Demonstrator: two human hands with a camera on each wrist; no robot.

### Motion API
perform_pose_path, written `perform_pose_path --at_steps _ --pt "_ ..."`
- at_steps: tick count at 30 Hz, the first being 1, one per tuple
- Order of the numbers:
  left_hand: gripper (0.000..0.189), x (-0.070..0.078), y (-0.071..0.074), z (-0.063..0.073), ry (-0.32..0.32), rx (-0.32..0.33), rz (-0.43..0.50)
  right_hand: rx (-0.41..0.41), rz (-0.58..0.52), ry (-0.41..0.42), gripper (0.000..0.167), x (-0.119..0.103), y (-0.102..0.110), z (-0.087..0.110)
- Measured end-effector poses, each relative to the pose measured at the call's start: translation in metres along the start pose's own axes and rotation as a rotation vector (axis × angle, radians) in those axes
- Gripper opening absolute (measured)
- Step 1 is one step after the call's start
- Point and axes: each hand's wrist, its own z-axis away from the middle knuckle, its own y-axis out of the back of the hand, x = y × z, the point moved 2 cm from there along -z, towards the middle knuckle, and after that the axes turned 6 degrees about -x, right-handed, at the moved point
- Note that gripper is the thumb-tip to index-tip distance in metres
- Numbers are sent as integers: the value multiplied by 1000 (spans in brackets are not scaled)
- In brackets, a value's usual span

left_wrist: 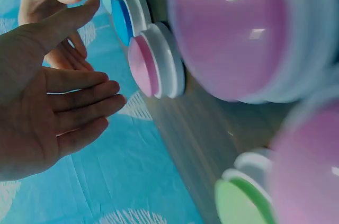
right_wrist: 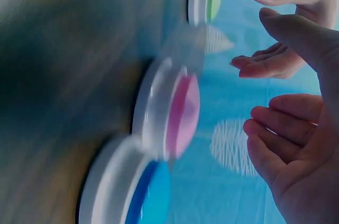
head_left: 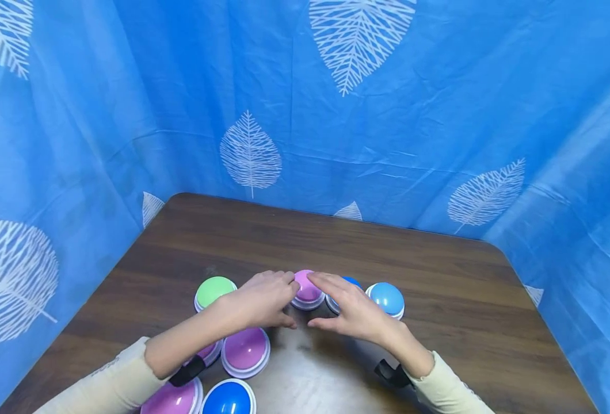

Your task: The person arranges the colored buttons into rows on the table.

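Note:
My left hand and right hand hover above the table, palms roughly facing each other, fingers loosely extended and holding nothing. Between and beyond the fingertips sits a pink domed button on a white base. In the left wrist view the left hand is apart from that pink button; the right wrist view likewise shows a gap beside the right hand. A dark blue button is partly hidden behind the right fingers. To its right is a light blue button.
Left of the left hand stands a green button. Nearer are a pink button, another partly under the left forearm, and, at the front edge of view, a blue one and a pink one. Blue leaf-print curtains surround the wooden table.

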Motion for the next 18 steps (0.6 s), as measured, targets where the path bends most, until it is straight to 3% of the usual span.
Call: perform_pose_path --at_steps 10,18 --pt "58 -15 -16 54 29 8 101 -207 -15 82 77 -28 -41 -27" --pt "61 -22 -34 76 75 -54 175 -245 9 134 79 -46 -68 -38"
